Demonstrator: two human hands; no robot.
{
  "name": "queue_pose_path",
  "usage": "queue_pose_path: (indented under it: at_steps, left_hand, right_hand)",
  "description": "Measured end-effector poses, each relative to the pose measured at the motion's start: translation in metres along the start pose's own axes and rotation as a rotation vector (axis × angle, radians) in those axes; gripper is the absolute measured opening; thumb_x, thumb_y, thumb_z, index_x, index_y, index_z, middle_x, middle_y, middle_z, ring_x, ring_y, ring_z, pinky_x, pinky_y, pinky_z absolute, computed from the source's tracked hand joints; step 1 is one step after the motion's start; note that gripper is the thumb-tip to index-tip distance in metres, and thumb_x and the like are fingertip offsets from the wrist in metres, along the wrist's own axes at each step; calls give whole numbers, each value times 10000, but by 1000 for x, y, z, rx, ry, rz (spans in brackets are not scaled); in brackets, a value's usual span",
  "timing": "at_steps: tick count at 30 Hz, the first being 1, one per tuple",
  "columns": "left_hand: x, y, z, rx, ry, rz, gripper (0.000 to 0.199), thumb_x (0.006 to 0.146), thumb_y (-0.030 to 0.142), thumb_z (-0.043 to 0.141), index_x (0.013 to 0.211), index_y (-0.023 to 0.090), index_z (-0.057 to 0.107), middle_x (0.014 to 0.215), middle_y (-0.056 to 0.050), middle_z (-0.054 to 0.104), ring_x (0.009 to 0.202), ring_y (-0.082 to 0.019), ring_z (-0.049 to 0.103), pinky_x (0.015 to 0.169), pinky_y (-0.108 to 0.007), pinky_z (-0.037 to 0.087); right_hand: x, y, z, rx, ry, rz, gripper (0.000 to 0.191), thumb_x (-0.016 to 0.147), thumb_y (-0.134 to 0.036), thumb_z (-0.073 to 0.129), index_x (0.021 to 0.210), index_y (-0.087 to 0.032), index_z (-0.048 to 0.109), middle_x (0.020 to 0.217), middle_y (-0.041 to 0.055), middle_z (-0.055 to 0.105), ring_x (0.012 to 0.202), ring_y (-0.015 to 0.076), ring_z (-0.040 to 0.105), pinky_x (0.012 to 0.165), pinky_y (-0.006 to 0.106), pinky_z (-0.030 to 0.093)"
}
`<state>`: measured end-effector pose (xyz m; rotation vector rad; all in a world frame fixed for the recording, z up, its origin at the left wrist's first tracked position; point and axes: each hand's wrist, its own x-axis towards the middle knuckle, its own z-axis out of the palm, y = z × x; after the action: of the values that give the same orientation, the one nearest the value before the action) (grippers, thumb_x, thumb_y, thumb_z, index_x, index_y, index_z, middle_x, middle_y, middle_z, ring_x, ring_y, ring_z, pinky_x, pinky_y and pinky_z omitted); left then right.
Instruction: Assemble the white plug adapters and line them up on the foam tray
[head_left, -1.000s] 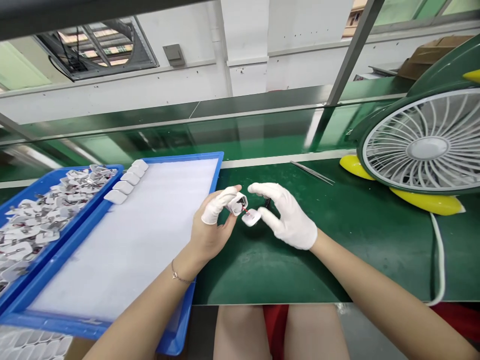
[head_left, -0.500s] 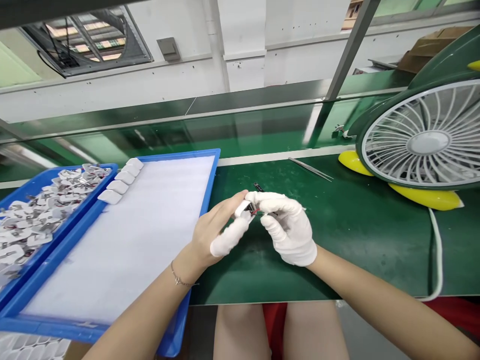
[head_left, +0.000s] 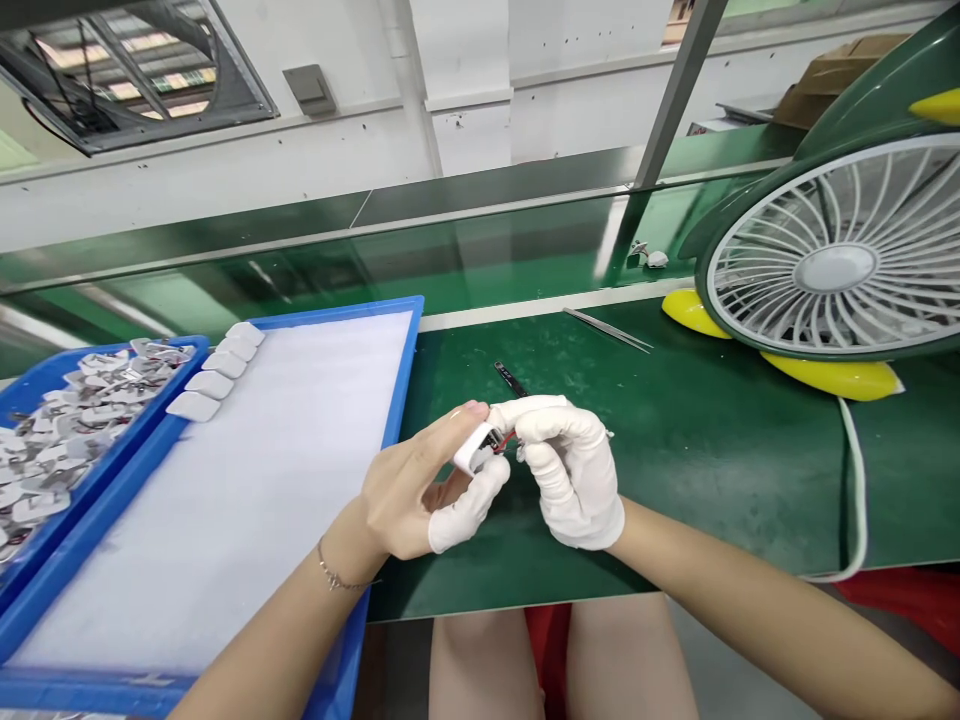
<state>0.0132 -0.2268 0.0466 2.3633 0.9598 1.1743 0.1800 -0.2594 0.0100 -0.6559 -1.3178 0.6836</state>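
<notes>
My left hand, bare but for white covers on some fingers, grips a small white casing with its open end turned to the right. Inside the casing a dark part shows, and short red wires run from it toward my right hand. That hand wears a white glove, and its thumb and forefinger are pinched on a small piece at the wire ends, mostly hidden. Just behind the hands a black tool lies on the green table.
Left of the hands is a blue tray with a white liner and several white casings along its left edge. Farther left, another blue tray holds many white parts. Tweezers lie behind; a fan stands right.
The view has shifted slightly. My left hand has turned the casing so more of its open end shows, and the red wires are easier to see between the hands.
</notes>
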Motion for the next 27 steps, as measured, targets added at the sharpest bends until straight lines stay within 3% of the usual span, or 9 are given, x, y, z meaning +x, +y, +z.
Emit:
queue_pose_path:
  at_steps: [3,5,10,12,14,16,18,22,27]
  left_hand:
    - [5,-2,-5,70,-150,102,294,819,307,605,1106,271,658,743,-2,723,496,-124,623,509,-209,556]
    - [8,-9,-4,162,-174,144,246,810,288,630,1053,276,670,677,14,705,459,-109,596,455,-196,518]
    - [13,-35,11,335,43,349,102,735,270,721,829,240,694,738,2,724,482,-88,601,422,-170,469]
    - [14,-40,12,226,125,241,124,726,265,729,832,213,689,695,3,709,488,-89,605,457,-177,505]
    - [15,-40,10,8,184,-2,150,738,280,720,846,187,675,656,8,686,491,-96,616,468,-193,538]
    - [18,-37,5,-217,239,-222,172,737,309,720,817,173,650,623,16,663,475,-108,626,439,-205,554]
    - [20,-33,2,-367,280,-338,203,724,334,730,780,172,622,600,25,648,441,-119,624,397,-213,555]
    - [20,-26,2,-483,273,-399,241,709,356,739,756,166,598,604,20,648,383,-125,600,334,-218,530]
    - [13,-20,10,-480,170,-357,225,735,349,719,760,164,595,610,23,635,431,-101,609,391,-192,549]
  right_hand:
    - [-2,5,1,-41,6,-2,90,921,-300,488,897,-213,486,932,75,617,901,187,629,773,360,543]
    - [-3,12,4,-50,37,9,92,926,-304,481,928,-212,471,931,65,598,883,170,621,800,359,534]
    - [7,33,-3,-73,73,120,160,936,-322,466,1047,-207,452,1045,66,580,905,152,606,782,316,518]
    - [16,36,-17,-204,201,149,199,946,-360,421,1065,-206,464,1114,73,569,940,152,590,786,297,502]
    - [26,37,-32,-418,274,238,255,962,-389,338,994,-200,506,1089,64,589,902,145,582,764,272,479]
    - [34,38,-45,-679,184,390,351,961,-434,291,873,-199,537,960,44,624,801,147,577,719,265,450]
    - [37,39,-52,-937,0,541,428,933,-532,315,786,-208,551,813,33,623,731,167,571,684,279,423]
    - [36,47,-48,-1207,-291,700,429,814,-611,505,697,-201,548,736,66,597,705,217,578,649,313,399]
    - [32,47,-34,-1058,-342,694,282,802,-401,589,625,-184,552,651,35,576,666,179,568,658,295,408]
